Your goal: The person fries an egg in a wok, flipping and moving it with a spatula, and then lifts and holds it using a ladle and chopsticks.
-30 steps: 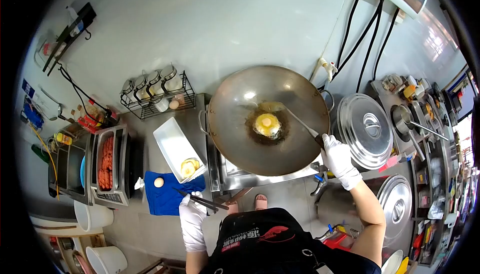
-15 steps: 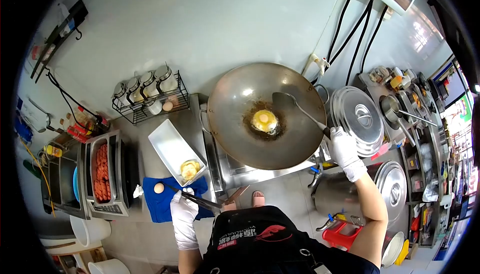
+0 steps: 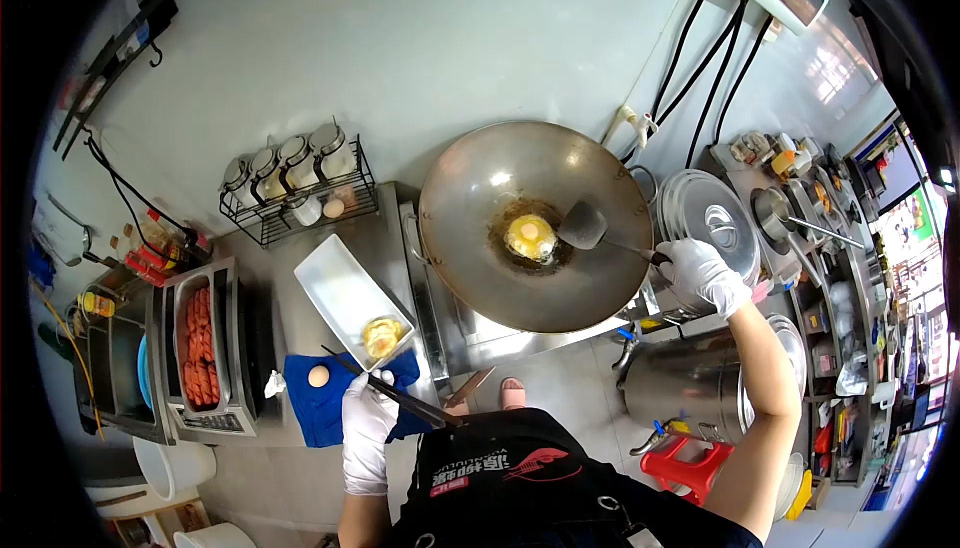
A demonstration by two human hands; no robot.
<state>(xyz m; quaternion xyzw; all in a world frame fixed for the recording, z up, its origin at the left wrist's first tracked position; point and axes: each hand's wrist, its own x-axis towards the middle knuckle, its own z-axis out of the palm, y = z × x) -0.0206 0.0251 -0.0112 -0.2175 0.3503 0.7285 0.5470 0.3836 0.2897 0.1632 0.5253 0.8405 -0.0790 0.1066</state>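
Note:
A white glove covers my right hand, which is closed round the handle of a metal spatula. The spatula's blade lies inside the large wok, at the right edge of a frying egg. My left hand, gloved too, grips dark chopsticks over a blue cloth. On that cloth rests a whole egg. Just beyond my left hand, a white tray holds fried egg at its near end.
A wire rack with lidded jars stands against the wall. Left is a metal pan of red food. Lidded pots stand right of the wok, and a red stool is on the floor below.
The spatula came out from the egg's far side, moved right, then turned its blade back to the egg's right edge. My left hand shifted slightly left with the chopsticks. The camera view shifted a little.

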